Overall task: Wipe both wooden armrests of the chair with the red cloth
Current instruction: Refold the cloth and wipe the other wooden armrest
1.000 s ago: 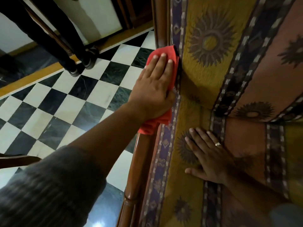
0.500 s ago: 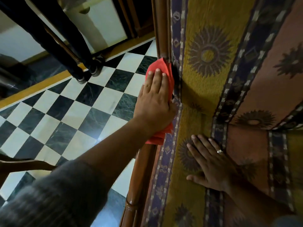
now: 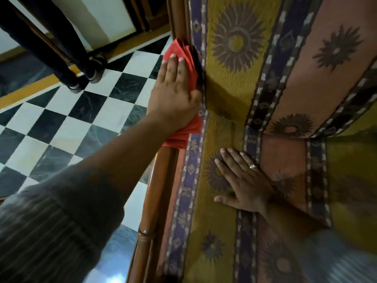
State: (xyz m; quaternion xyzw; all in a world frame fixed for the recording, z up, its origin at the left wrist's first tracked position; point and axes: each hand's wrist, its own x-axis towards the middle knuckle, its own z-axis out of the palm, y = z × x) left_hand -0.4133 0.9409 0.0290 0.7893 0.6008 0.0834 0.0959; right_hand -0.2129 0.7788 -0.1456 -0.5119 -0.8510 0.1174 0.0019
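Note:
My left hand (image 3: 175,92) lies flat on the folded red cloth (image 3: 183,52) and presses it onto the chair's left wooden armrest (image 3: 157,190), a polished brown rail beside the patterned cushions. The cloth sticks out past my fingertips and below my wrist. My right hand (image 3: 242,180), with a ring on one finger, rests palm down with fingers spread on the yellow seat cushion (image 3: 222,221). The other armrest is out of view.
A black-and-white checkered floor (image 3: 81,111) lies left of the chair. Another person's dark-trousered legs and shoes (image 3: 81,78) stand at the upper left near a white wall. The chair's patterned backrest cushion (image 3: 285,58) fills the upper right.
My left hand has slid the red cloth further along the armrest, away from me. My right hand stays pressed on the seat cushion.

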